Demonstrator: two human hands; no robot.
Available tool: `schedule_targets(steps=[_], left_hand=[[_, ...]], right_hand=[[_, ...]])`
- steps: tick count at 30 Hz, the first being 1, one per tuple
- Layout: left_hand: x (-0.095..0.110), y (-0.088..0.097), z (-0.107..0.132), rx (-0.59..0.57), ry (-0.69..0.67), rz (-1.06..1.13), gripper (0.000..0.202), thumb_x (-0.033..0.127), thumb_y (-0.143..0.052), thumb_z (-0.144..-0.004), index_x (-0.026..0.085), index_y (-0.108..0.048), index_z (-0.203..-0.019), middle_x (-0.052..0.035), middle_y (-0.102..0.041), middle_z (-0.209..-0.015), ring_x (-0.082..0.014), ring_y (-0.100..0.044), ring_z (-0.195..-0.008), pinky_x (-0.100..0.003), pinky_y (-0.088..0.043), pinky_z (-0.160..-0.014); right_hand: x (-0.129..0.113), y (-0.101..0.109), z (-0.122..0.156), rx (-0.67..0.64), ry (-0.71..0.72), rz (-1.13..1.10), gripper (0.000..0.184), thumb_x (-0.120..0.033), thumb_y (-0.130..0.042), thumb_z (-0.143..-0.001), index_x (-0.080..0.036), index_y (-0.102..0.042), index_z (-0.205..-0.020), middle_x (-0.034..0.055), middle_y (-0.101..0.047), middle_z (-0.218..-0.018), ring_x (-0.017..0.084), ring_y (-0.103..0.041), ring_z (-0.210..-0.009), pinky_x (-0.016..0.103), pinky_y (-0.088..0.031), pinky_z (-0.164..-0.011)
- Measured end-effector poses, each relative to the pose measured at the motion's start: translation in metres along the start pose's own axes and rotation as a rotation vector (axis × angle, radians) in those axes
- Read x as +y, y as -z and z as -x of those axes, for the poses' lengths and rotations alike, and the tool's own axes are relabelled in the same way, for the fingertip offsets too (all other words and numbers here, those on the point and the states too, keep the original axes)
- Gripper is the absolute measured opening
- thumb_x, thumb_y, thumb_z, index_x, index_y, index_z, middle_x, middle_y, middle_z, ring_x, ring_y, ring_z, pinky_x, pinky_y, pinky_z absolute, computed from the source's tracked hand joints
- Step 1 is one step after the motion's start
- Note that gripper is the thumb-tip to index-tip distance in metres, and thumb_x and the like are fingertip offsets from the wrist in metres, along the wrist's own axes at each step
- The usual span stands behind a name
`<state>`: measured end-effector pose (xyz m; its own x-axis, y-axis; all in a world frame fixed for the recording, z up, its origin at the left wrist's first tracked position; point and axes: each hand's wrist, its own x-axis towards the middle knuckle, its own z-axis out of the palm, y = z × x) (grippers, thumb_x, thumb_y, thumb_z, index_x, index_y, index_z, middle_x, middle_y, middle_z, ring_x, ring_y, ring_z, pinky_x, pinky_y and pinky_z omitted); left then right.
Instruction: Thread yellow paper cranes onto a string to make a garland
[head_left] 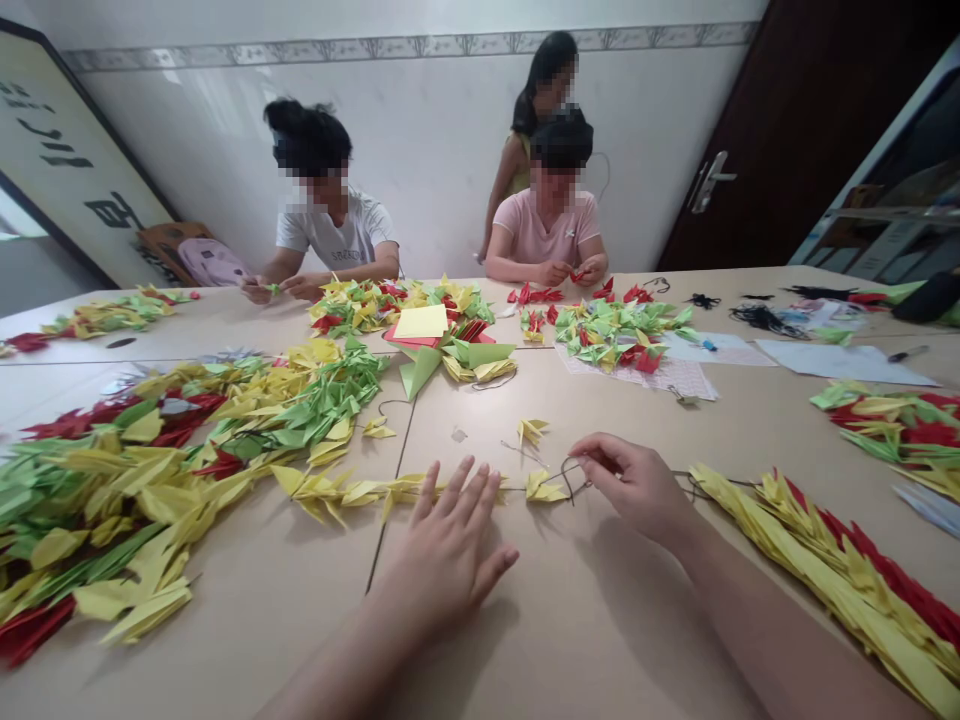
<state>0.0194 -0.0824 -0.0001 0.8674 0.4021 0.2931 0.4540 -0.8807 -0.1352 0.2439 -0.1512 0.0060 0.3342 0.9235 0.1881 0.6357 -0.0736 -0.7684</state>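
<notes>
String pinched in right grip, right of yellow paper piece (left grip spread wide, left of it).

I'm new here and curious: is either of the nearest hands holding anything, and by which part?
The right hand appears to pinch a dark cord by its looped part. The left hand lies spread, with nothing visibly gripped.

On table, paper heap left, paper strands right; paper piece between left hand and right hand
</notes>
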Motion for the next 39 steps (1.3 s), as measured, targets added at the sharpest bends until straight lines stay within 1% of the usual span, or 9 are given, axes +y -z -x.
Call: schedule_targets(steps=[4,10,13,16,26,30,34,37,39], left_hand=[[0.013,0.005,-0.019,0.016,0.022,0.063,0.067,0.054,-0.027,-0.085,0.01,-0.025,-0.136,-0.0097,-0.029,-0.141,-0.0269,-0.017,-0.132,-0.046,-0.01,-0.107],[0.026,-0.014,-0.045,-0.064,0.059,0.227,0.053,0.037,-0.042,-0.083,0.013,-0.035,-0.129,-0.0102,-0.057,-0.115,-0.0245,-0.043,-0.115,-0.049,-0.018,-0.105],[0.02,-0.016,-0.043,-0.116,0.067,0.273,0.025,0.028,-0.047,-0.081,0.019,-0.055,-0.103,-0.004,-0.061,-0.094,-0.0204,-0.051,-0.1,-0.049,-0.018,-0.105],[0.009,-0.009,-0.038,-0.142,0.083,0.287,0.016,0.031,-0.05,-0.078,0.018,-0.057,-0.084,-0.0043,-0.059,-0.091,-0.0209,-0.05,-0.098,-0.049,-0.021,-0.104],[-0.029,0.007,-0.026,-0.142,0.127,0.189,0.012,0.025,-0.048,-0.072,0.018,-0.055,-0.078,-0.0064,-0.057,-0.098,-0.0237,-0.044,-0.108,-0.047,-0.022,-0.104],[-0.026,0.009,-0.022,-0.145,0.222,0.151,0.026,0.025,-0.05,-0.068,0.015,-0.056,-0.091,-0.0099,-0.057,-0.105,-0.0273,-0.042,-0.112,-0.049,-0.018,-0.105],[-0.002,0.006,-0.025,0.025,0.166,0.251,0.06,0.05,-0.046,-0.076,0.013,-0.041,-0.123,-0.0139,-0.039,-0.134,-0.0308,-0.024,-0.128,-0.051,-0.014,-0.106],[0.021,0.001,-0.03,0.037,0.021,0.434,0.062,0.046,-0.04,-0.083,0.012,-0.026,-0.132,-0.0124,-0.048,-0.127,-0.0252,-0.038,-0.121,-0.046,-0.025,-0.104],[0.031,-0.003,-0.031,0.02,0.039,0.533,0.061,0.04,-0.038,-0.085,0.009,-0.02,-0.134,-0.0124,-0.06,-0.109,-0.0227,-0.053,-0.102,-0.042,-0.04,-0.092]], right_hand=[[-0.002,0.0,0.001,0.007,0.03,0.006,0.02,-0.029,-0.045,-0.078,-0.017,-0.06,-0.083,-0.0004,-0.056,-0.06,0.011,-0.046,-0.051,0.022,-0.037,-0.049],[-0.006,-0.001,0.001,-0.009,0.061,-0.007,0.018,-0.026,-0.045,-0.078,-0.017,-0.06,-0.082,0.0006,-0.058,-0.061,0.011,-0.048,-0.052,0.022,-0.04,-0.05],[-0.007,0.001,0.002,-0.02,0.082,-0.009,0.019,-0.027,-0.045,-0.078,-0.017,-0.06,-0.083,0.0011,-0.058,-0.063,0.011,-0.05,-0.053,0.022,-0.041,-0.051],[-0.007,0.001,0.003,-0.052,0.109,-0.008,0.019,-0.028,-0.045,-0.08,-0.018,-0.06,-0.084,0.0004,-0.057,-0.062,0.012,-0.051,-0.055,0.022,-0.041,-0.053],[-0.004,-0.006,0.004,-0.203,0.117,-0.005,0.018,-0.028,-0.044,-0.082,-0.019,-0.058,-0.09,0.0022,-0.063,-0.069,0.014,-0.058,-0.063,0.023,-0.044,-0.056],[-0.004,-0.007,0.005,-0.27,0.152,-0.018,0.02,-0.025,-0.041,-0.084,-0.02,-0.056,-0.098,0.0036,-0.065,-0.077,0.014,-0.059,-0.069,0.025,-0.045,-0.061],[-0.01,-0.009,0.008,-0.297,0.218,0.003,0.022,-0.024,-0.041,-0.085,-0.021,-0.055,-0.102,0.004,-0.066,-0.082,0.014,-0.06,-0.07,0.026,-0.046,-0.064],[-0.016,-0.009,0.011,-0.331,0.254,-0.029,0.021,-0.023,-0.041,-0.086,-0.022,-0.056,-0.1,0.0041,-0.065,-0.086,0.015,-0.06,-0.075,0.026,-0.046,-0.068],[-0.018,-0.008,0.013,-0.359,0.263,-0.043,0.021,-0.023,-0.04,-0.086,-0.022,-0.056,-0.099,0.0034,-0.065,-0.084,0.014,-0.06,-0.075,0.025,-0.046,-0.067]])
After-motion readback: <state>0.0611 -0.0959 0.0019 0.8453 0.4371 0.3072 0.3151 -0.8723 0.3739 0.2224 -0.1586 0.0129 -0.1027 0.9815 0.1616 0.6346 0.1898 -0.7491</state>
